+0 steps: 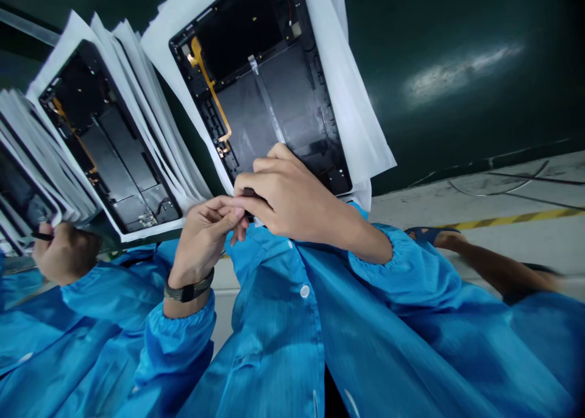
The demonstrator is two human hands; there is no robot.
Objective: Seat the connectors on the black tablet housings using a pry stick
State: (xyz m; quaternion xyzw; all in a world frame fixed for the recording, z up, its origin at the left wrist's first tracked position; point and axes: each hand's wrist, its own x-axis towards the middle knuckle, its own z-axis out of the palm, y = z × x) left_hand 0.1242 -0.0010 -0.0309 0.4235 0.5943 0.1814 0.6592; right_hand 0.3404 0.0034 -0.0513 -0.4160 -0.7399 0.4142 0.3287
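Note:
In front of me a black tablet housing (297, 107) lies on white sheets, with an orange flex cable (211, 89) along its left side and a pale ribbon cable (266, 99) down its middle. Over its near edge my right hand (292, 198) is closed, its curled fingers around a small black piece (249, 192) that is mostly hidden. My left hand (205, 232), with a watch on the wrist, pinches thumb against fingers right beside it. The fingertips of both hands meet there. Whatever sits in the left pinch is too covered to make out.
To the left, a second tablet housing (123, 144) rests on a stack of white sheets (159, 125). A co-worker's hand (68, 253) holds a dark tool at far left. The dark green tabletop (457, 34) extends right; beyond its edge are floor cables and a yellow-black stripe (516, 219).

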